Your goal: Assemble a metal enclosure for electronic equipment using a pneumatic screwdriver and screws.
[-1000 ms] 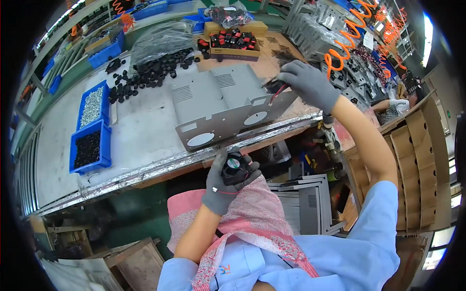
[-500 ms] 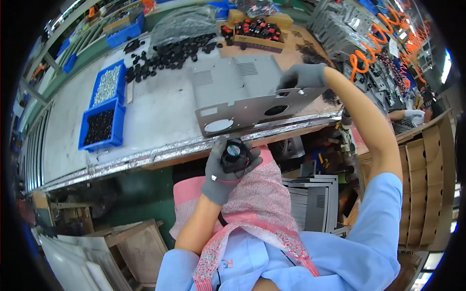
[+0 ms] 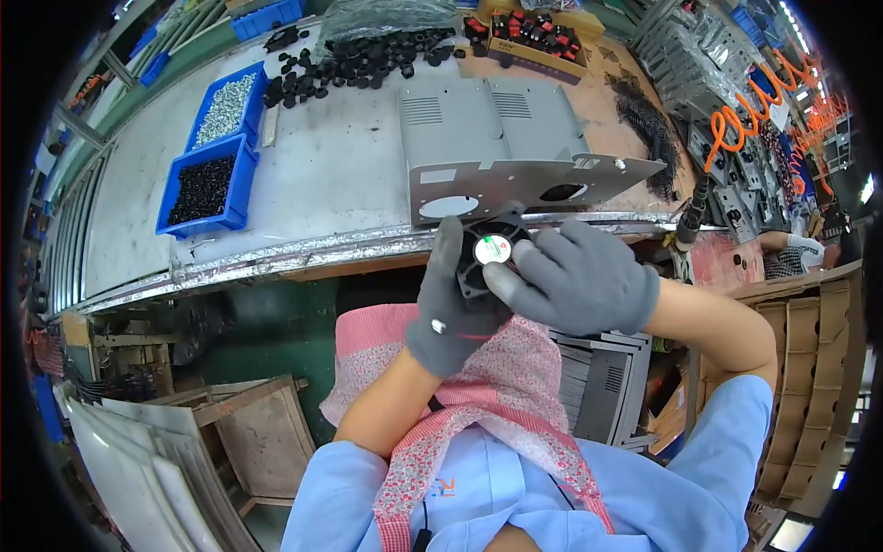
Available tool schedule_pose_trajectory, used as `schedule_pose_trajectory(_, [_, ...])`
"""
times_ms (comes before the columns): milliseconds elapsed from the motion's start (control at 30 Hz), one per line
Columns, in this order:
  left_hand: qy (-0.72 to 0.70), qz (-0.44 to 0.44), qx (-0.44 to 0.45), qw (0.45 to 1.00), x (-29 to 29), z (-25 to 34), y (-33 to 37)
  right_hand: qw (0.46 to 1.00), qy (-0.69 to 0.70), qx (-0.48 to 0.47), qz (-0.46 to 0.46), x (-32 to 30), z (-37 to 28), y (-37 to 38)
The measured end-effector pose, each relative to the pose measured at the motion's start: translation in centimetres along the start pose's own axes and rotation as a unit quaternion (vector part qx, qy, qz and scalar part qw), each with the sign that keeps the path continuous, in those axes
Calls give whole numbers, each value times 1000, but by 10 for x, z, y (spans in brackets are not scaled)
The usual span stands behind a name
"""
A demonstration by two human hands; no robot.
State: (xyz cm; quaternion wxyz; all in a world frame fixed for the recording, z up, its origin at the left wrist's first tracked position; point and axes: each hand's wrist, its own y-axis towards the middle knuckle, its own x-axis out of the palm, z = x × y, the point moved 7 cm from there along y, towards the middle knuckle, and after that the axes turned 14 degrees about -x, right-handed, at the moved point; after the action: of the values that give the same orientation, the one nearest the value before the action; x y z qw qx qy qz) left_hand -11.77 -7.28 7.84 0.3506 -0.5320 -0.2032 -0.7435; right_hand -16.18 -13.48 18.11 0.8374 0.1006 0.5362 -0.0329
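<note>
A small black cooling fan (image 3: 474, 253) with a round pale label is held in front of the bench edge. My gloved left hand (image 3: 448, 308) is closed round its lower left side, palm up. From the right, my gloved right hand (image 3: 579, 281) grips the fan's frame with thumb and fingers. A thin red wire shows by the left palm. Just beyond stands a bent grey sheet-metal panel (image 3: 543, 179) with vent slots, a square opening and two round holes. The fan overlaps its lower edge in view; whether they touch I cannot tell.
Two blue bins, one of black screws (image 3: 201, 191) and one of silver screws (image 3: 223, 110), stand on the left. Black round caps (image 3: 368, 63) lie behind. A box of red-and-black switches (image 3: 538, 44) is at the back. An orange coiled hose (image 3: 727, 133) hangs at right.
My right hand has left the grey panel and come down to the fan. My left hand has raised the fan toward the panel. The view has shifted somewhat.
</note>
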Motion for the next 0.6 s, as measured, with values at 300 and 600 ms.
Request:
schedule_pose_trajectory(300, [225, 134, 12, 965, 9, 49, -16, 982, -153, 101, 38, -17, 74, 2])
schedule_pose_trajectory(600, [255, 220, 79, 938, 0, 55, -15, 841, 398, 296, -216, 96, 149, -3])
